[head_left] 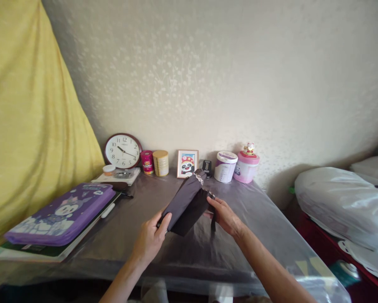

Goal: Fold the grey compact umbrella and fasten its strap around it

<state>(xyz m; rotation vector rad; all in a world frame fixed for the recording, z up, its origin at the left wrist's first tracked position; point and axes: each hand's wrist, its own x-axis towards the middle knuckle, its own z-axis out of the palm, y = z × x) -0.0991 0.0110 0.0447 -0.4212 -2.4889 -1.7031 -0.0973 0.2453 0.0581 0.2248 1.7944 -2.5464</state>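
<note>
Above the middle of the table I hold a dark folded umbrella (184, 198), tilted with its far end pointing up and away. My left hand (152, 235) is closed round its near end, thumb on top. A loose black flap of its fabric hangs to the right, and my right hand (225, 214) pinches the edge of that flap, which has a patterned trim. A dark strap (213, 223) dangles below the right fingers. The part of the umbrella inside my left palm is hidden.
Along the wall stand a clock (123, 151), a pink can (147, 162), a yellow can (160, 163), a framed panda picture (188, 164) and two tubs, one white (226, 167), one pink (246, 168). A purple case (62, 214) lies left. White plastic bags (343, 202) sit right.
</note>
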